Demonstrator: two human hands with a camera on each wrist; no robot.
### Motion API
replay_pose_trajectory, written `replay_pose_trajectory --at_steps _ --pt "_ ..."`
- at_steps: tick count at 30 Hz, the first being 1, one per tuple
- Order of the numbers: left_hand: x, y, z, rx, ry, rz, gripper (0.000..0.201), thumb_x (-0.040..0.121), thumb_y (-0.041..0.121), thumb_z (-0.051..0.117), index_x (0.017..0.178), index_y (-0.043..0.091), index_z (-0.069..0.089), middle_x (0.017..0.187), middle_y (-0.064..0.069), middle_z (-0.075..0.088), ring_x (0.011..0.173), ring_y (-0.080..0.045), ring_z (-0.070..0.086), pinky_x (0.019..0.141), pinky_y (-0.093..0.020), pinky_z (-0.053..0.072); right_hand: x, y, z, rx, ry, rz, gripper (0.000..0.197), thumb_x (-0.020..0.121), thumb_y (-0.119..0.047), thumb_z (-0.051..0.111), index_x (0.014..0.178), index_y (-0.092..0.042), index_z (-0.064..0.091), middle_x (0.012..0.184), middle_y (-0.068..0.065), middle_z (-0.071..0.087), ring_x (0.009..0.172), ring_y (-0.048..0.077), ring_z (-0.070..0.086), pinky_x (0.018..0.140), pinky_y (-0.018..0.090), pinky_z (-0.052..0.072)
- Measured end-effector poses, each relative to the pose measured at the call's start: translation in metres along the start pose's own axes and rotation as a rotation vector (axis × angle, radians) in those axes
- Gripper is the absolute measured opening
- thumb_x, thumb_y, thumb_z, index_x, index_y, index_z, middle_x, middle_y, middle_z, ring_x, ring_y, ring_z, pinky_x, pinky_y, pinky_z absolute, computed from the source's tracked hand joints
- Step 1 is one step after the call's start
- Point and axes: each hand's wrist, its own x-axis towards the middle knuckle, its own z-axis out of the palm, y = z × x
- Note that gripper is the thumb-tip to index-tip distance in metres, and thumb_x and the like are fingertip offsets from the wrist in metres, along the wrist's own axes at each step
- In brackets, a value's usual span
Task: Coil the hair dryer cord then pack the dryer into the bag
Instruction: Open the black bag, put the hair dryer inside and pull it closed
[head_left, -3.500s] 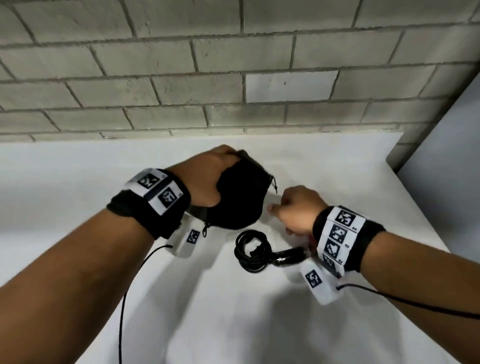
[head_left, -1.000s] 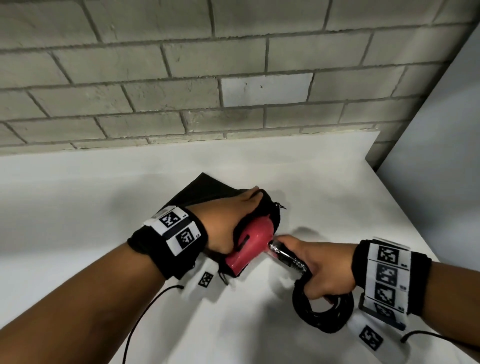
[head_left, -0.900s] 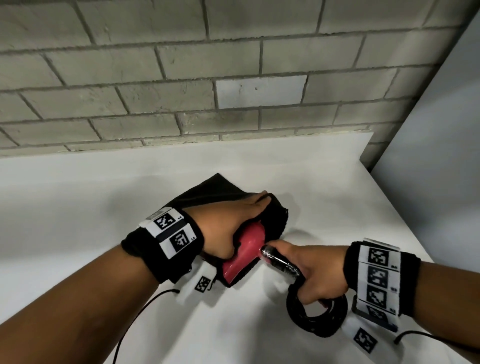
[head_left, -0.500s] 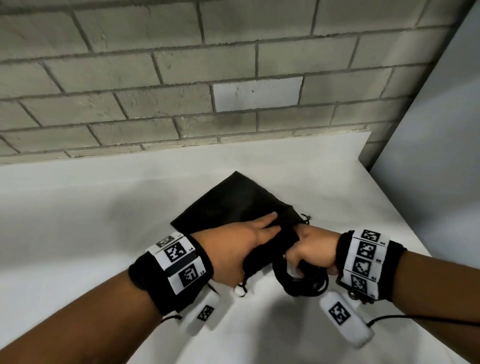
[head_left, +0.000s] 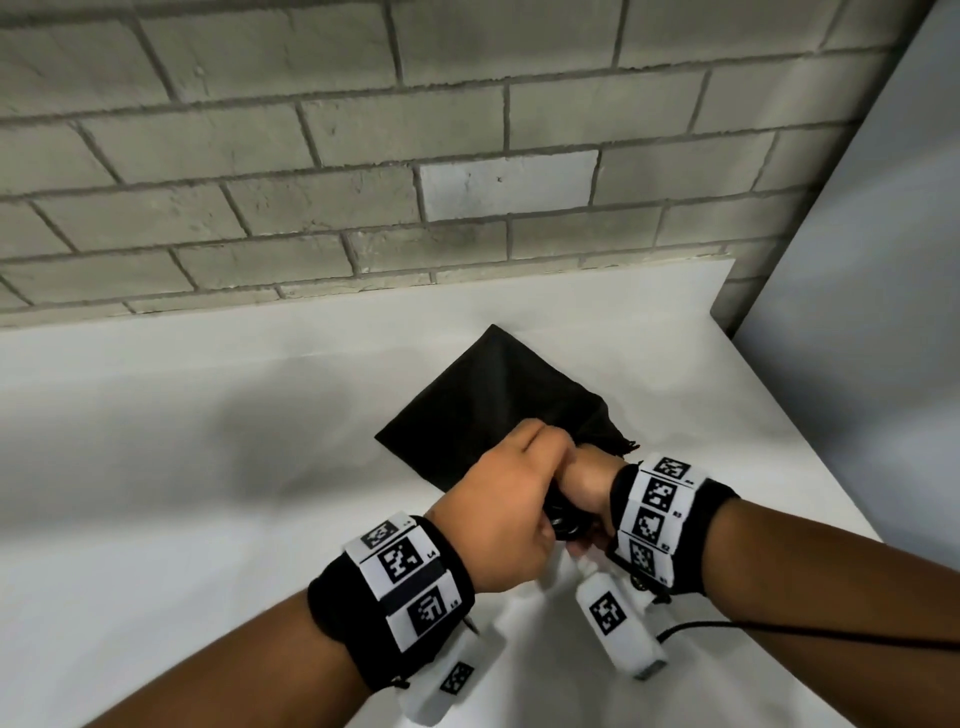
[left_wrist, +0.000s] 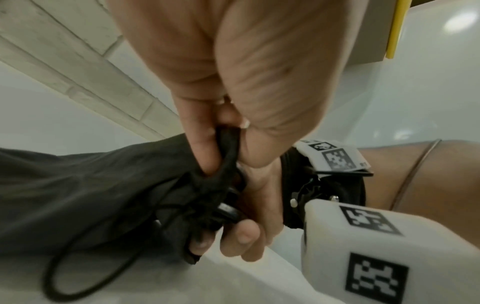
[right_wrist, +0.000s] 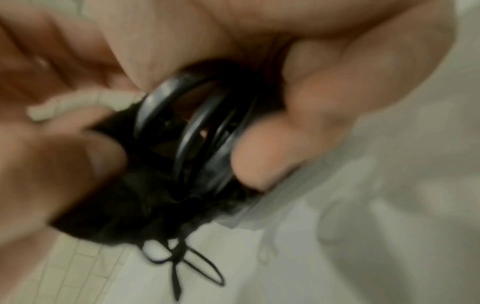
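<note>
A black drawstring bag (head_left: 483, 410) lies on the white table (head_left: 208, 467), its mouth toward me. My left hand (head_left: 511, 499) pinches the gathered rim of the bag (left_wrist: 223, 156) and holds the mouth up. My right hand (head_left: 587, 483) grips the coiled black cord (right_wrist: 197, 131) and is pushed into the bag's mouth beside the left hand. Only a few dark loops of the cord (head_left: 563, 519) show between the hands in the head view. The red dryer body is hidden inside the bag. The bag's thin drawstring (left_wrist: 85, 273) trails loose on the table.
A grey block wall (head_left: 415, 156) runs along the table's far edge. A pale panel (head_left: 872, 312) stands at the right, just past the table's right edge. Wrist bands with white tagged boxes (head_left: 621, 629) hang under both wrists.
The red dryer, sticking out of the bag a second ago, has gone inside. My right hand has followed it in with the coiled cord, which hung outside the mouth half a second ago.
</note>
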Motion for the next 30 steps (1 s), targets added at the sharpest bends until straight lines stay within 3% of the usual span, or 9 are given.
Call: replay_pose_trajectory --at_steps 2,5,9,13,16,18,21,26,30 --pt "0.001 0.001 0.0 0.003 -0.014 0.038 0.038 0.063 -0.001 0.055 0.098 0.013 0.05 0.105 0.0 0.047 0.079 -0.018 0.053 0.064 -0.036 0.05 0.003 -0.001 0.001 0.01 0.003 -0.045 0.037 0.087 -0.009 0.046 0.051 -0.012 0.053 0.04 0.001 0.054 0.029 0.012 0.05 0.038 0.018 0.04" --pt "0.001 -0.002 0.001 0.031 -0.06 0.097 0.024 0.065 -0.002 0.053 0.084 0.012 0.051 0.099 0.0 0.047 0.067 -0.012 0.046 0.056 -0.031 0.047 0.014 -0.003 0.002 0.095 -0.018 -0.015 0.029 0.089 -0.004 0.049 0.062 -0.015 0.054 0.059 0.004 0.057 0.052 0.018 0.057 0.061 0.031 0.05" --pt "-0.005 -0.01 0.0 0.094 -0.096 0.162 0.02 0.067 -0.004 0.052 0.081 0.008 0.061 0.095 -0.007 0.053 0.065 -0.013 0.049 0.054 -0.024 0.046 0.009 -0.003 -0.002 0.376 -0.092 0.103 0.029 0.087 -0.012 0.04 0.067 -0.007 0.06 0.048 0.009 0.061 0.038 0.021 0.059 0.041 0.021 0.047" --pt "-0.01 -0.03 -0.002 0.237 -0.033 0.093 0.012 0.067 -0.004 0.054 0.068 0.007 0.059 0.091 -0.01 0.052 0.058 -0.02 0.051 0.048 -0.032 0.049 0.008 0.004 0.001 0.537 -0.162 -0.018 0.033 0.08 -0.002 0.043 0.102 0.002 0.067 0.092 0.017 0.075 0.082 0.031 0.074 0.068 0.041 0.061" --pt "-0.008 -0.042 -0.009 0.281 0.017 0.069 0.015 0.064 -0.007 0.055 0.059 0.007 0.058 0.088 -0.011 0.053 0.054 -0.02 0.048 0.045 -0.032 0.048 0.004 0.009 0.002 0.163 -0.125 -0.015 0.03 0.092 -0.016 0.049 0.118 -0.003 0.059 0.109 0.009 0.075 0.085 0.033 0.075 0.061 0.035 0.055" --pt "-0.005 -0.046 -0.013 0.326 0.022 0.09 0.018 0.065 -0.008 0.05 0.055 0.006 0.054 0.08 -0.007 0.05 0.054 -0.017 0.04 0.044 -0.032 0.046 -0.003 0.006 -0.001 -0.18 -0.098 -0.075 0.03 0.095 -0.028 0.05 0.118 -0.009 0.054 0.097 0.011 0.077 0.069 0.036 0.074 0.048 0.031 0.051" --pt "-0.005 -0.05 -0.019 0.431 -0.01 0.124 0.024 0.062 -0.01 0.049 0.05 0.011 0.045 0.074 -0.005 0.044 0.061 -0.015 0.034 0.044 -0.025 0.041 -0.013 -0.002 -0.018 -0.786 0.047 -0.247 0.022 0.091 -0.037 0.045 0.106 -0.024 0.053 0.088 0.011 0.074 0.05 0.026 0.065 0.049 0.024 0.049" --pt "-0.014 -0.054 -0.024 0.659 -0.146 0.033 0.015 0.061 -0.013 0.059 0.057 0.001 0.057 0.095 -0.016 0.054 0.079 -0.03 0.051 0.046 -0.033 0.049 -0.02 -0.018 -0.054 -1.35 0.253 -0.222 0.043 0.087 -0.044 0.045 0.126 -0.028 0.053 0.121 0.003 0.064 0.102 0.026 0.064 0.072 0.029 0.042" --pt "-0.016 -0.059 -0.025 0.827 -0.216 -0.027 0.021 0.042 -0.01 0.067 0.043 0.006 0.054 0.077 -0.016 0.062 0.066 -0.03 0.056 0.041 -0.025 0.032 -0.018 -0.024 -0.061 -1.491 0.339 -0.251 0.032 0.088 -0.019 0.045 0.116 -0.022 0.06 0.113 0.002 0.064 0.088 0.024 0.061 0.071 0.03 0.042"
